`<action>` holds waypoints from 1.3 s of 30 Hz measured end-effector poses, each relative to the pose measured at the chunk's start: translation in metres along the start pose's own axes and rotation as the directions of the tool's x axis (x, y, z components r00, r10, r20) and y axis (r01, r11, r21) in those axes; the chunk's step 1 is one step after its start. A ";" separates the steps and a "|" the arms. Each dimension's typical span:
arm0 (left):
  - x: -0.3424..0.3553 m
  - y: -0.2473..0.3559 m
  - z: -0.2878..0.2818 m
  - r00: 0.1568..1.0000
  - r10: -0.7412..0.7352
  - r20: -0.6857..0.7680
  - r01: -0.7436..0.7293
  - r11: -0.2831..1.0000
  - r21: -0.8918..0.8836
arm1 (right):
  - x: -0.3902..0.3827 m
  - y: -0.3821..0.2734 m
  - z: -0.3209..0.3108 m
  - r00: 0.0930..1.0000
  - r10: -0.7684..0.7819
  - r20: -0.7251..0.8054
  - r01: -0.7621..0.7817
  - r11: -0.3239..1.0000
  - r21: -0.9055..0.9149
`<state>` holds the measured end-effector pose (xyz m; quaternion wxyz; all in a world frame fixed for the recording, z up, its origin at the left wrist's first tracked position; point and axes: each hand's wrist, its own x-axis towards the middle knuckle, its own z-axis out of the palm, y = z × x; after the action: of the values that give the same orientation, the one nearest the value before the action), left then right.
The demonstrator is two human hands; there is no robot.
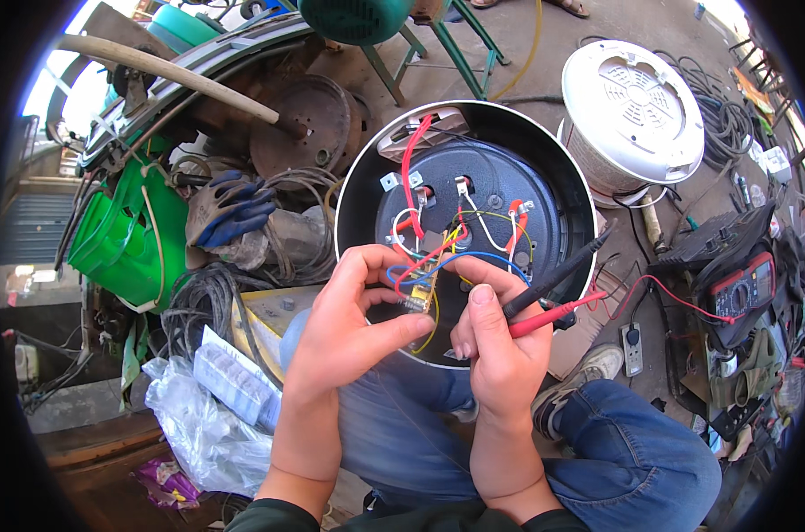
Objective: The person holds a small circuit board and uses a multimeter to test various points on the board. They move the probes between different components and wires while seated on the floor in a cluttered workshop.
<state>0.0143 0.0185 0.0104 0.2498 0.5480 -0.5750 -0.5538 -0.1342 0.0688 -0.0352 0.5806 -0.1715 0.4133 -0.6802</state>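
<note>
My left hand (353,332) is closed, pinching a small circuit board (426,291) with wires joined to it between thumb and fingers. Curled around the handles of a black test probe (549,279) and a red test probe (549,319) is my right hand (504,355); its fingers also reach toward the board's right side. The board hangs over the near part of an upturned round appliance (342,208), whose white-rimmed dark shell surrounds a speckled metal base (486,168). Red, white, blue and yellow wires run between board and base. The probes' tips point away from the board.
A red-edged multimeter (739,293) stands at the right with a red lead. Beyond the appliance sits a white round housing (633,106). At left lie a green bucket (123,230), work gloves (229,208), black cable coils (203,310) and a clear plastic bag (194,421).
</note>
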 end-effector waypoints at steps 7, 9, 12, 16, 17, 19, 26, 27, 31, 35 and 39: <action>0.004 -0.007 0.004 0.999 -0.040 0.008 0.038 0.985 0.169 | -0.005 -0.008 -0.009 0.992 -0.107 0.065 0.110 0.993 -0.040; 0.007 -0.004 0.004 0.997 -0.064 0.034 0.059 0.989 0.135 | -0.008 -0.015 -0.010 0.986 -0.150 0.076 0.155 0.986 -0.065; 0.017 -0.007 0.003 0.992 -0.086 0.089 0.071 0.984 0.165 | -0.014 -0.032 -0.011 0.977 -0.206 0.061 0.213 0.967 -0.141; 0.023 -0.001 0.006 0.991 -0.095 0.094 0.064 0.955 0.289 | -0.014 -0.070 -0.024 0.909 -0.390 0.150 0.396 0.688 -0.608; 0.022 -0.002 0.006 0.994 -0.081 0.075 0.054 0.950 0.306 | -0.016 -0.081 -0.024 0.901 -0.405 0.156 0.400 0.636 -0.659; 0.020 -0.003 0.007 0.998 -0.035 0.046 0.016 0.930 0.366 | -0.023 -0.101 -0.035 0.916 -0.395 0.063 0.342 0.690 -0.638; 0.007 -0.008 0.012 0.999 0.033 0.006 -0.033 0.934 0.355 | -0.029 -0.145 -0.054 0.911 -0.397 0.110 0.359 0.636 -0.683; 0.007 -0.012 0.014 0.994 0.110 0.006 -0.104 0.928 0.358 | -0.027 -0.146 -0.057 0.929 -0.347 0.132 0.335 0.632 -0.699; 0.013 -0.013 0.016 0.998 0.058 0.011 -0.059 0.965 0.254 | -0.024 -0.139 -0.060 0.971 -0.196 0.139 0.236 0.671 -0.703; 0.015 -0.008 0.018 0.994 -0.108 0.033 0.106 0.992 0.063 | -0.018 -0.118 -0.070 0.980 -0.188 0.062 0.189 0.797 -0.573; 0.016 -0.010 0.023 0.989 -0.143 -0.036 0.136 0.979 -0.150 | -0.012 -0.113 -0.076 0.985 -0.160 0.067 0.171 0.831 -0.530</action>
<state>-0.0076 0.0147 -0.0097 0.2634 0.5797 -0.4866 -0.5981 -0.2585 0.1059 0.0087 0.4529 -0.3678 0.5639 -0.5844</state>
